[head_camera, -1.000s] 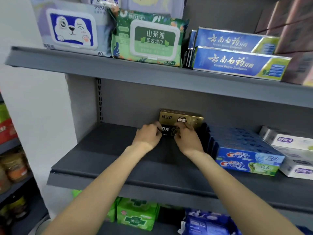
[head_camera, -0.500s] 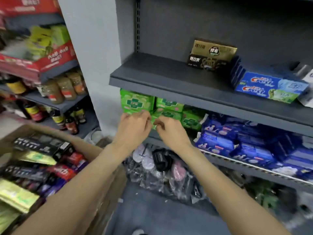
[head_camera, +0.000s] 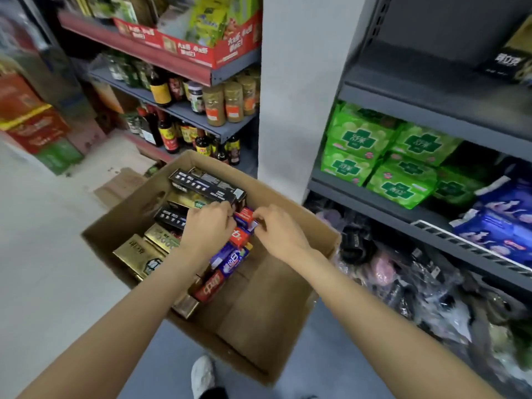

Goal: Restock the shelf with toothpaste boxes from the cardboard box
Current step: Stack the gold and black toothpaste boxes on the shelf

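An open cardboard box [head_camera: 259, 306] sits on the floor, its left half filled with toothpaste boxes: black ones [head_camera: 201, 185], gold ones [head_camera: 138, 254], a purple one [head_camera: 230, 260] and a red one [head_camera: 210, 286]. Both hands are inside it. My right hand [head_camera: 276, 228] pinches the end of a small red-and-blue toothpaste box [head_camera: 244, 218]. My left hand [head_camera: 207, 226] has curled fingers at that box's other side, beside a black box; its grip is hidden. The grey shelf [head_camera: 417, 90] at upper right carries a gold-and-black toothpaste box [head_camera: 515, 61].
Green packs [head_camera: 383, 159] and blue packs [head_camera: 498, 226] fill the shelf below. Bagged goods [head_camera: 403, 277] lie at floor level right of the carton. A white pillar [head_camera: 296, 96] stands behind it, sauce bottles [head_camera: 184, 122] to the left. My shoe [head_camera: 203, 375] is near the carton's front.
Both hands left the gold-and-black box on the shelf, came down and left, and now reach into the cardboard box. My view swung down from the shelf to the floor.
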The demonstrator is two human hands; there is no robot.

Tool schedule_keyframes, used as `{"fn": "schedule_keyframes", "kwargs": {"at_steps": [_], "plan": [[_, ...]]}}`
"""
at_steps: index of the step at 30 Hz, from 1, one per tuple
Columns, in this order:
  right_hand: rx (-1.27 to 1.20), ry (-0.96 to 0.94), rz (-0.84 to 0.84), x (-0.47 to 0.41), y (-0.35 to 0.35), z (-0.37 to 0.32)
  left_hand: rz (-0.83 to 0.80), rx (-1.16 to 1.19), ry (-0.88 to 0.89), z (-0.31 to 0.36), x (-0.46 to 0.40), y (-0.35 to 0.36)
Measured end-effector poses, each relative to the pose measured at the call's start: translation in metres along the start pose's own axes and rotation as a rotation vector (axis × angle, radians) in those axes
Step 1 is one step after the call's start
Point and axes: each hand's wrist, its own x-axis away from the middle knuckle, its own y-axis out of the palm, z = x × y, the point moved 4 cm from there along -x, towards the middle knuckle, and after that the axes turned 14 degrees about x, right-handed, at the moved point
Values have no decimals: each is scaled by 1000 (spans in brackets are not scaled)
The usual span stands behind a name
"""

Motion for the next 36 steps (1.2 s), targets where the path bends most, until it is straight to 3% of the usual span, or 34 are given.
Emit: {"fn": "schedule_keyframes", "kwargs": {"at_steps": [5, 9, 15, 20, 23, 25, 28, 30, 34, 36], "plan": [[-40, 104, -70, -60, 37, -46, -318, -51, -96, -106, -25, 2], [6, 184, -148, -99, 63, -64, -572, -149, -22, -160, -44, 20], [289, 336, -131, -121, 77, -66, -601, -258, 112, -177, -55, 49], [269, 391, -257, -103, 81, -57, -637, -226, 133, -179, -61, 61], [-94, 561, -314, -75, 91, -32, -576, -51, 146, -182, -61, 48], [-369, 652, -279, -55, 94, -16, -505, 185, 119, -183, -63, 31], [-544, 655, -225, -39, 90, -5, -427, 532, 59, -171, -70, 0], [-665, 632, -175, -37, 80, -10, -404, 731, -58, -155, -76, -13], [-829, 590, -65, -35, 54, -11, -445, 1287, -492, -122, -76, -8], [-908, 553, -32, -29, 38, -8, -450, 1429, -550, -100, -75, -10]]}}
